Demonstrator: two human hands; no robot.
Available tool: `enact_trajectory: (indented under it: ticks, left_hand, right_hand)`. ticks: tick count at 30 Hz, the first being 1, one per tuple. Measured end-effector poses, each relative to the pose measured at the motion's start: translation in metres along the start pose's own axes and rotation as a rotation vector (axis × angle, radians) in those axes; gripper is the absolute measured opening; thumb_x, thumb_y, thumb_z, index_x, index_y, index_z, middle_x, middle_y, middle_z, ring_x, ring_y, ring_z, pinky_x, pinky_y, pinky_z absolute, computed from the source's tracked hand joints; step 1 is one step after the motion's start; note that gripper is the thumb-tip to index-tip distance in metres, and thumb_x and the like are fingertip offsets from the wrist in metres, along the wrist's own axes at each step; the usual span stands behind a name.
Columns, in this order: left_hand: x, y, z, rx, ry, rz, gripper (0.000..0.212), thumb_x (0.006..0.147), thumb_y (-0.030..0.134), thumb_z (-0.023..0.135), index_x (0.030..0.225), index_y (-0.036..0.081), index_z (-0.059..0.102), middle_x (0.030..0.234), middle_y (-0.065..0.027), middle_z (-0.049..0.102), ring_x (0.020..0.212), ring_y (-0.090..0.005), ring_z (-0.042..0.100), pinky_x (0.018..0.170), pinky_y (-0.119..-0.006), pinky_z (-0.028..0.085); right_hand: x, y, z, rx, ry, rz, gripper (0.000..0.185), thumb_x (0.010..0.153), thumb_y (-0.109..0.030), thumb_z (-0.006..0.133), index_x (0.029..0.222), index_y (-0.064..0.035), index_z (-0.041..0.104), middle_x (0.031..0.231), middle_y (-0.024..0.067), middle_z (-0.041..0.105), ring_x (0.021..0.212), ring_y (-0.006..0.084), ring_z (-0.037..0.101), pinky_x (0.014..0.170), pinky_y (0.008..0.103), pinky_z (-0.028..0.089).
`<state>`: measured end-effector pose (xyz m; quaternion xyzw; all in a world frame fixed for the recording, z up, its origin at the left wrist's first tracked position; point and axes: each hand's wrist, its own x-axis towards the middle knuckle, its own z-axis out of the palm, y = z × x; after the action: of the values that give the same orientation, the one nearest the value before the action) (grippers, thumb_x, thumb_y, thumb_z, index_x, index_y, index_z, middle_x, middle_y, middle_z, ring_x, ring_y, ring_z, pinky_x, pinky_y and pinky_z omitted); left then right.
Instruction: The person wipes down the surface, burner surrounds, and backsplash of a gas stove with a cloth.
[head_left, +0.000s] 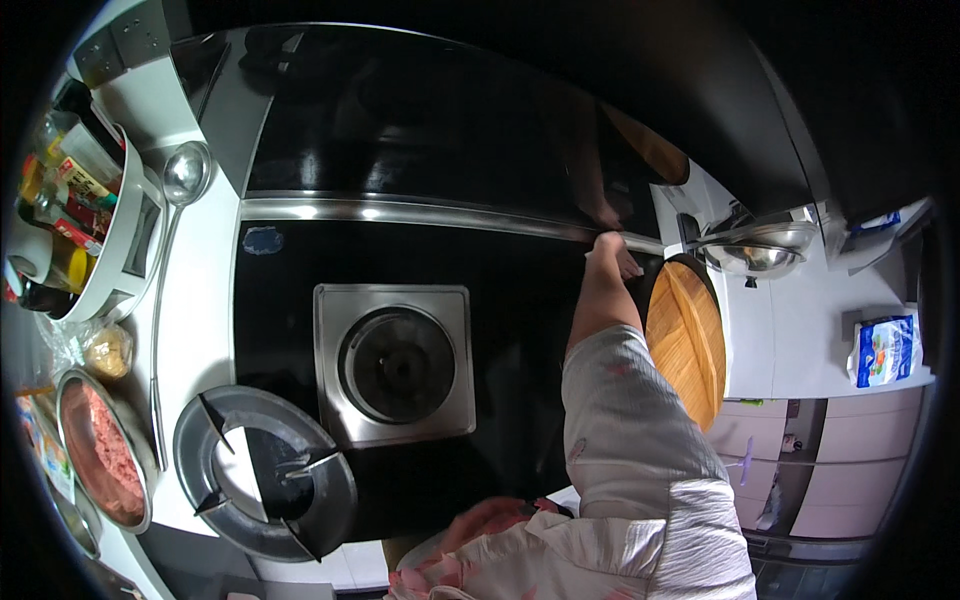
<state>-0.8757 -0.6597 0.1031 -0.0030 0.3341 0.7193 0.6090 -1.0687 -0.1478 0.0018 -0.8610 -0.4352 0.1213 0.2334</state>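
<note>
My right hand (616, 253) is at the back right of a black glass cooktop (517, 337), by the metal strip (450, 212) along its rear edge. Bits of white cloth or tissue (634, 266) show beside the fingers, which press it down. Close to that forearm is a round wooden lid (679, 337) with a raised bar handle. A square steel burner surround (394, 435) sits bare in the cooktop. Off its front left corner, a dark ring-shaped pan support (199, 465) rests across the edge. A blurred reddish shape near my body may be my left hand or clothing.
Left counter: a long-handled ladle (186, 176), a white caddy (124, 262) of bottles, a metal bowl of minced meat (112, 450). Right counter: steel bowl-shaped cookware (757, 251) and a blue-and-white packet (885, 351). A glossy black panel (435, 120) rises behind the cooktop.
</note>
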Motion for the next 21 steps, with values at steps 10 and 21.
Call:
enact_trajectory:
  ticks: [10,21]
  left_hand:
    - [0.015,0.001,-0.01,-0.024,-0.039,-0.093,0.032,0.09,0.018,0.049,0.117,0.002,0.051,0.102,-0.0095,0.058,0.098,-0.0163,0.054,0.087,-0.028,0.04]
    - [-0.004,0.006,0.002,0.088,-0.049,-0.066,0.03,0.09,0.016,0.047,0.117,0.001,0.05,0.101,-0.0084,0.058,0.097,-0.0148,0.054,0.086,-0.026,0.04]
  right_hand:
    - [0.048,-0.003,-0.02,0.586,0.07,0.131,0.059,0.089,-0.037,0.032,0.122,0.0122,0.034,0.131,0.0254,0.034,0.121,0.0329,0.037,0.099,0.0405,0.032]
    - [-0.025,0.037,-0.026,-0.087,0.014,-0.552,0.048,0.09,-0.032,0.032,0.12,0.0043,0.043,0.126,0.0195,0.044,0.12,0.0305,0.039,0.101,0.0424,0.029]
